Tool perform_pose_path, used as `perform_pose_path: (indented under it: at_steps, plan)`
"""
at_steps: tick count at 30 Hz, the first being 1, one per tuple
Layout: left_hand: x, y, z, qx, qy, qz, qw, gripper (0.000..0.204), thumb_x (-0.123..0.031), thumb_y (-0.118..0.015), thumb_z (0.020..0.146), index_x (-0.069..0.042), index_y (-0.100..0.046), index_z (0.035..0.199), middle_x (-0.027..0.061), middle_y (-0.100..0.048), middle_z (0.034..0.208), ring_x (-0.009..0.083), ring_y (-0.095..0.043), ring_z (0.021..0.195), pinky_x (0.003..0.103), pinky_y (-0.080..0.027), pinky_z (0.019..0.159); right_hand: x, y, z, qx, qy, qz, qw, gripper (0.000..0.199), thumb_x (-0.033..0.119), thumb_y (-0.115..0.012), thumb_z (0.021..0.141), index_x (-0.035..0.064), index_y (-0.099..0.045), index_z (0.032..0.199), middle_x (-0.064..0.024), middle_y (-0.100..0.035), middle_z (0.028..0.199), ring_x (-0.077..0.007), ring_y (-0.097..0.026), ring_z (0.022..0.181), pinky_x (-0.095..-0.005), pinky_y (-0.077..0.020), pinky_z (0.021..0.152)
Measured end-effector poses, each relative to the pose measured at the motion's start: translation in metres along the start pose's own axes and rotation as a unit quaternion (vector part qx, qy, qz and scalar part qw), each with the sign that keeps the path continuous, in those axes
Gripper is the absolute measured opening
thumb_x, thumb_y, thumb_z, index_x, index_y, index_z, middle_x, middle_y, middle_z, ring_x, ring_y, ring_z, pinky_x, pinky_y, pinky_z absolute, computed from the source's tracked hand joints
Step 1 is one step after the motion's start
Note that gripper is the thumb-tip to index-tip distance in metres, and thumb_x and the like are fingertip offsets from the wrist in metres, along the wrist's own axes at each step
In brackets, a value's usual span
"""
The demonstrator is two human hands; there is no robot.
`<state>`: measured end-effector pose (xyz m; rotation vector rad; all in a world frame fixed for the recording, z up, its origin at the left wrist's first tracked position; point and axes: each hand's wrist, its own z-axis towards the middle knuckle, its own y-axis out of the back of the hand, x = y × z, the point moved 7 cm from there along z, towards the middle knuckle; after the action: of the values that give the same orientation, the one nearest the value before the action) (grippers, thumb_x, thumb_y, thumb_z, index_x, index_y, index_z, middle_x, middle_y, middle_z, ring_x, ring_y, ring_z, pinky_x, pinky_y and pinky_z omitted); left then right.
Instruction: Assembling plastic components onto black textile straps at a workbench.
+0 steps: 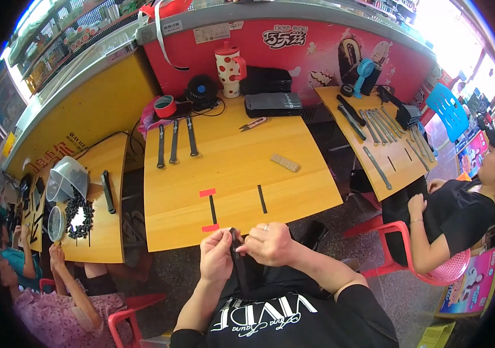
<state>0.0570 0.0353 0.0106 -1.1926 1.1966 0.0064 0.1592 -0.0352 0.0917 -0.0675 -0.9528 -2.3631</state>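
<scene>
My left hand (217, 256) pinches a dark strap (239, 264) upright in front of my chest, just off the table's near edge. Closed beside it, my right hand (269, 243) has its fingertips at the strap's upper end; the exact grip is partly hidden by the knuckles. On the wooden table (236, 156) ahead are a black strip (213, 209) between two pieces of red tape and another black strip (262, 199) to its right. Three black straps (174, 142) lie at the far left. Small thread snips (253, 124) and a beige ribbed piece (285, 162) lie farther right.
Along the back stand a red tape roll (165, 106), a black fan (201, 89), a polka-dot tumbler (229, 72) and a stack of dark straps (273, 105). People sit at side tables: one right on a pink chair (395, 249), others left near a tipped plastic tub (65, 180) of black pieces.
</scene>
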Motion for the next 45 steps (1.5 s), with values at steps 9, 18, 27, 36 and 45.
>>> perform_pose_path:
  at_steps: [9, 18, 27, 36, 45]
  plan:
    - [0.018, 0.004, 0.017, 0.009, 0.05, -0.044, 0.998, 0.026, -0.019, -0.053, 0.1, 0.005, -0.063, 0.106, 0.0087, -0.067, 0.089, 0.0128, -0.064, 0.072, 0.024, -0.054, 0.066, -0.021, 0.001, -0.005, 0.046, -0.087, 0.019, 0.995, 0.032, 0.032, -0.074, 0.078, 0.0083, -0.056, 0.067, -0.0073, -0.05, 0.06, -0.0254, -0.056, 0.052, -0.0351, -0.0405, 0.044]
    - [0.014, 0.0, 0.008, 0.032, 0.036, -0.021, 0.999, 0.028, -0.022, -0.052, 0.1, 0.003, -0.064, 0.106, 0.0098, -0.068, 0.088, 0.0156, -0.066, 0.075, 0.027, -0.053, 0.066, -0.02, -0.012, 0.002, 0.091, -0.079, -0.025, 0.992, 0.036, 0.035, -0.071, 0.082, 0.0079, -0.053, 0.066, -0.0079, -0.05, 0.062, -0.0262, -0.056, 0.055, -0.036, -0.0421, 0.048]
    - [0.024, 0.001, 0.001, 0.01, 0.119, 0.0, 0.993, 0.028, -0.02, -0.049, 0.102, 0.001, -0.066, 0.094, 0.0079, -0.067, 0.079, 0.0132, -0.064, 0.069, 0.024, -0.051, 0.062, -0.002, -0.009, 0.001, 0.091, 0.022, -0.078, 0.993, 0.032, 0.028, -0.072, 0.079, 0.011, -0.051, 0.062, -0.0038, -0.049, 0.061, -0.0189, -0.053, 0.051, -0.0297, -0.0389, 0.044]
    - [-0.019, 0.024, 0.011, -0.134, -0.005, 0.065, 0.989, 0.031, -0.023, -0.048, 0.102, 0.002, -0.062, 0.09, 0.0062, -0.062, 0.069, 0.0131, -0.058, 0.05, 0.024, -0.048, 0.049, 0.037, -0.015, 0.008, 0.053, 0.152, -0.059, 0.985, 0.04, 0.03, -0.076, 0.073, 0.0149, -0.042, 0.057, 0.0009, -0.038, 0.056, -0.0121, -0.045, 0.046, -0.0265, -0.0323, 0.04]
    - [-0.134, 0.182, 0.063, -0.318, -0.105, -0.007, 0.942, 0.025, -0.025, -0.045, 0.103, -0.003, -0.055, 0.095, 0.0024, -0.056, 0.074, 0.013, -0.05, 0.055, 0.025, -0.042, 0.049, 0.074, -0.02, 0.015, 0.035, 0.156, 0.144, 0.977, 0.044, 0.033, -0.077, 0.075, 0.0145, -0.04, 0.057, 0.0006, -0.035, 0.056, -0.0126, -0.041, 0.044, -0.0281, -0.0283, 0.038]
